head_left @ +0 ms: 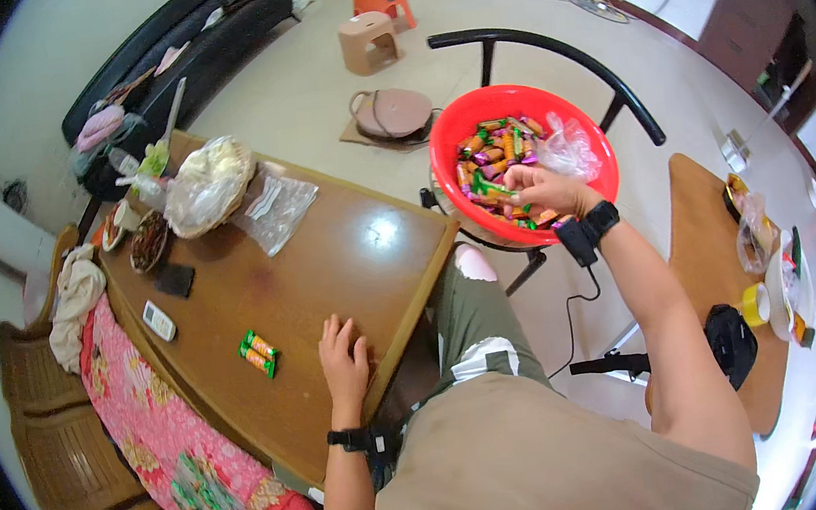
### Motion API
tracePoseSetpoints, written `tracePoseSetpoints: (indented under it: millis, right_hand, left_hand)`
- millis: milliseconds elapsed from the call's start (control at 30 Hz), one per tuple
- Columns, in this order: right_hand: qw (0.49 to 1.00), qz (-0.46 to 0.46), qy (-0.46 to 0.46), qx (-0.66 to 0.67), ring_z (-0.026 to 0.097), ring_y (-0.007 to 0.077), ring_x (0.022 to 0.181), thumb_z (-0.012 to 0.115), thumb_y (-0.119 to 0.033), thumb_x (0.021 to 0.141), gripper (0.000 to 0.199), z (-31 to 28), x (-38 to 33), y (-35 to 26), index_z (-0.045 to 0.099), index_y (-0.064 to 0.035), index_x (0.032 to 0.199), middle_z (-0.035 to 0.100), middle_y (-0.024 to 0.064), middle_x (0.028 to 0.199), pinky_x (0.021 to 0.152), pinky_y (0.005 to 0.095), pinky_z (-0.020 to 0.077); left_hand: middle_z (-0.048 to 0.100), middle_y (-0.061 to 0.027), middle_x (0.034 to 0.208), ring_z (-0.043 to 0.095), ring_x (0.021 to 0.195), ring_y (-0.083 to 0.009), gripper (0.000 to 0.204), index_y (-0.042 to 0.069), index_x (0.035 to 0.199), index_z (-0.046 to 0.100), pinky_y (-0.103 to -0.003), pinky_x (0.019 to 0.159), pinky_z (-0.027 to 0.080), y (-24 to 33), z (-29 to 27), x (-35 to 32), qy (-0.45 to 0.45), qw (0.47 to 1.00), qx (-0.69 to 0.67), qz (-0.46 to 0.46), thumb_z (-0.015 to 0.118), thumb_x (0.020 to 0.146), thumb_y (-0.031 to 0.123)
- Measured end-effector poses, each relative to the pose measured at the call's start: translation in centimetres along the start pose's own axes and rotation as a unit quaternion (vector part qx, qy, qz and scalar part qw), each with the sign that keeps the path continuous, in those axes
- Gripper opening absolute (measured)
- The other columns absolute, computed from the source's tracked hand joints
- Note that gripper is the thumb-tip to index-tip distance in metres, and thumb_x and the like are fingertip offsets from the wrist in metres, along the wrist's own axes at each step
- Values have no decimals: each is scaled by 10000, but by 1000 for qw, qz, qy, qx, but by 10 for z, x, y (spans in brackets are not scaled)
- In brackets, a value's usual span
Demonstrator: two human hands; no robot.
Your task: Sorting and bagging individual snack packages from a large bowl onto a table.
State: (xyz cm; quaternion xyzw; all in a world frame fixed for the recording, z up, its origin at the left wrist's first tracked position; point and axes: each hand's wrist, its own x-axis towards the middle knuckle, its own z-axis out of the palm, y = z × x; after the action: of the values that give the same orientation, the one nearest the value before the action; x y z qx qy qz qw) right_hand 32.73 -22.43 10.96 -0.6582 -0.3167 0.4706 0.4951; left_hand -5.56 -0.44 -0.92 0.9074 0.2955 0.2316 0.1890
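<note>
My left hand [344, 368] lies flat on the brown wooden table [371, 279], fingers stretched out and holding nothing. To its left, small snack packets [259, 354] in green and orange wrappers lie side by side on the tabletop. Over on the right, my right hand [550, 190] reaches into a red plastic basin [595, 133] and pinches a green-wrapped snack packet [491, 189]. Many more small packets [494, 149] in orange, purple and green fill the basin. A crumpled clear plastic bag [568, 146] sits among them, beyond my right hand.
The basin rests on a black-framed chair [544, 35]. On the table are a basket [211, 187] covered with plastic, a flat clear bag [277, 207] and a white remote [159, 321]. More bagged packets [217, 508] lie on the pink floral cloth [136, 387]. Stools [369, 38] stand farther off.
</note>
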Motion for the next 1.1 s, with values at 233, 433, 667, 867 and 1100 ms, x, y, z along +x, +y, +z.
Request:
tracePoseSetpoints:
  millis: [233,433,667,867,1100]
  right_hand:
    - [975,-47,-195,90,539,55,675,592,-218,912,218,121,53,21,440,-142,1048,653,58,913,504,169,377]
    - [950,7,-284,130,483,41,593,602,-241,923,238,201,81,30,466,-137,1088,673,52,899,508,174,377]
    - [976,-39,-130,168,546,60,550,612,-177,907,215,221,101,64,525,-70,1072,671,69,869,499,182,428]
    - [985,-34,-58,161,544,63,557,590,-124,907,115,231,104,69,606,-41,985,616,8,793,517,190,442]
    - [964,-231,50,118,579,80,766,575,-25,886,43,240,115,72,609,-33,911,612,14,864,669,223,480]
  left_hand:
    - [634,-64,1089,588,946,-132,291,20,1182,596,-260,817,465,43,-15,49,-63,830,-513,-211,566,928,159]
    - [636,-2,825,558,688,-64,200,33,1042,650,-182,586,421,28,-20,54,-17,784,-550,-289,611,910,177]
    - [658,-5,820,575,675,-62,159,29,985,681,-193,571,424,11,-20,43,56,796,-526,-295,640,887,147]
    - [671,-28,860,608,739,-99,123,-4,947,697,-229,658,495,16,-19,34,126,834,-477,-248,645,868,75]
    - [650,-93,1037,633,923,-186,97,13,926,662,-283,777,521,15,-27,13,124,961,-247,19,637,837,43]
